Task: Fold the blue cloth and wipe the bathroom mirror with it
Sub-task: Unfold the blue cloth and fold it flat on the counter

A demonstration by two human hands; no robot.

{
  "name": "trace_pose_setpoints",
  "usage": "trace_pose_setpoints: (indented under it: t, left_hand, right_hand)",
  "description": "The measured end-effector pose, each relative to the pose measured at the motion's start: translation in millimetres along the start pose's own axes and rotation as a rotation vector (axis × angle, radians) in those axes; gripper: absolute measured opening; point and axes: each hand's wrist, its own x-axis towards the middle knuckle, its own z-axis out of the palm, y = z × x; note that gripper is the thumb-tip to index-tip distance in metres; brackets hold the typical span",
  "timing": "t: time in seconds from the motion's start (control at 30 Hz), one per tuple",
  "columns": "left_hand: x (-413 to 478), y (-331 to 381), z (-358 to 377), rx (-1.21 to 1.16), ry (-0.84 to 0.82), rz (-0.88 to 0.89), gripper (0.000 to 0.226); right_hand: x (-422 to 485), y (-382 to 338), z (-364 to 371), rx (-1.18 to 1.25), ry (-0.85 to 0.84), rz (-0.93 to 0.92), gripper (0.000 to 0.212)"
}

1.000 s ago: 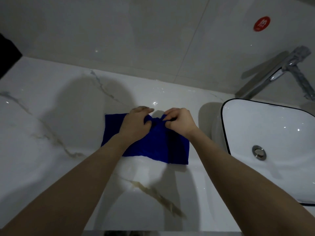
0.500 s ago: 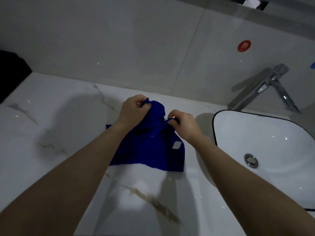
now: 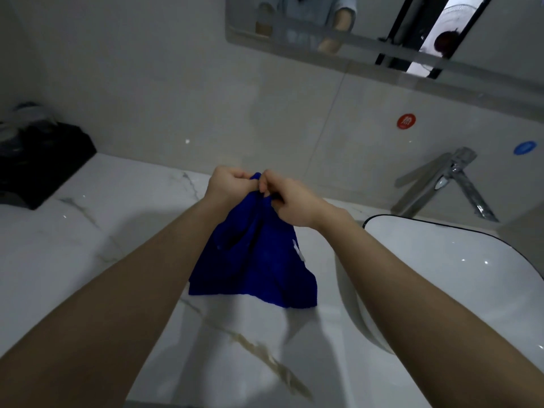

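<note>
The blue cloth (image 3: 256,260) hangs bunched in the air above the marble counter (image 3: 73,254), its lower edge loose. My left hand (image 3: 228,185) grips its top edge with curled fingers. My right hand (image 3: 290,201) pinches the same top edge right beside the left hand, the two nearly touching. A small white tag shows on the cloth's right side. The bathroom mirror (image 3: 382,39) runs along the wall at the top of the view, with my arm reflected in it.
A white basin (image 3: 459,260) with a black rim sits at the right, a chrome faucet (image 3: 453,178) behind it. A black box (image 3: 38,166) with clutter stands at the far left of the counter. Red and blue stickers mark the tiled wall.
Both hands have lifted the cloth off the counter and drawn together at its top edge. The view has tilted up, bringing the mirror into sight.
</note>
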Motion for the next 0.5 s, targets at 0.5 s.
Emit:
trace_pose_setpoints:
  t: [0.5]
  left_hand:
    - [-27.3, -10.5, -10.7, -0.287, -0.311, 0.037, 0.017]
  right_hand:
    - [0.7, -16.9, 11.1, 0.070, 0.454, -0.005, 0.033]
